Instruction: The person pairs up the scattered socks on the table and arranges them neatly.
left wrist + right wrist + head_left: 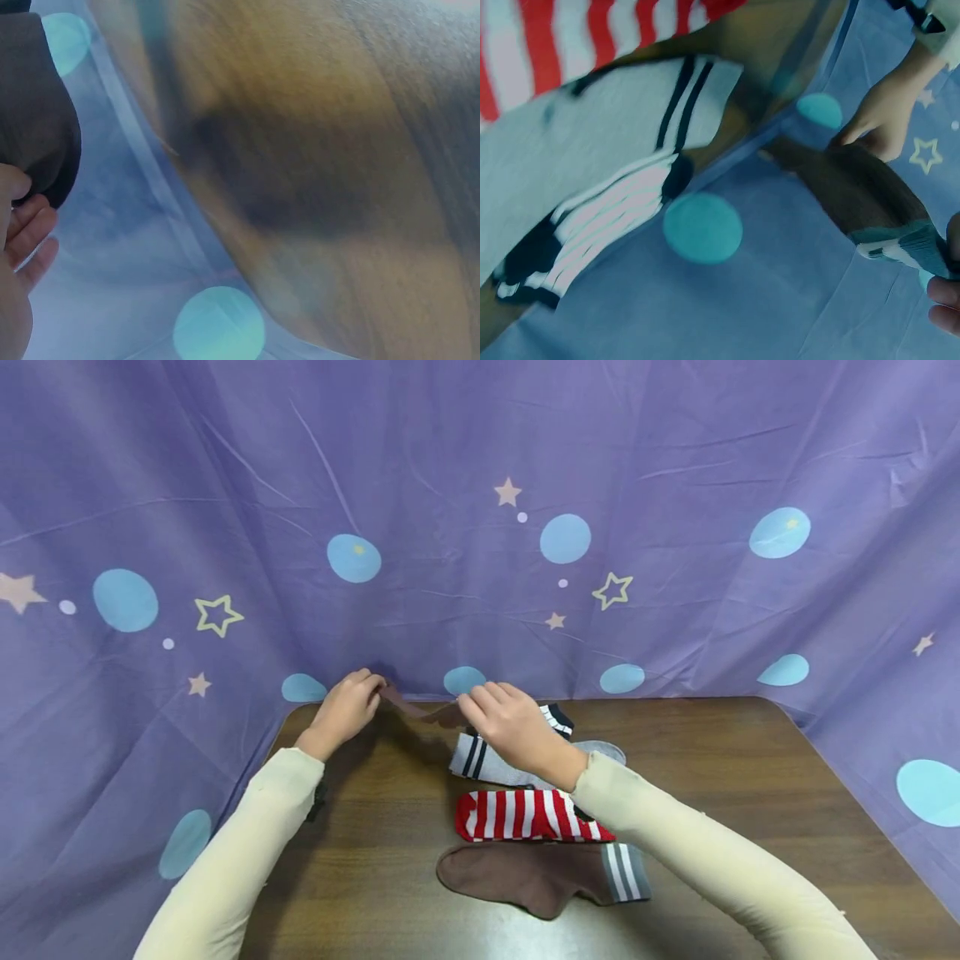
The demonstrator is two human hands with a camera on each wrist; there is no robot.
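Note:
A brown sock (pixel 420 710) is held up above the far part of the table, stretched between both hands. My left hand (pixel 345 706) pinches it at its foot end; the left wrist view shows the thumb and fingers on the brown fabric (pixel 37 105). At the cuff, banded in grey-green and white, my right hand (pixel 516 727) grips the same sock, as the right wrist view shows (pixel 870 187). Below the right arm lie a grey sock (pixel 495 767) with black stripes, a red-and-white striped sock (pixel 498 816) and another brown sock (pixel 517 872).
A black-and-white striped sock (pixel 615 217) lies beside the grey one, partly hidden by the right hand in the head view. The wooden table (pixel 720 793) meets a purple curtain (pixel 465 610) with stars and blue dots at its back and sides.

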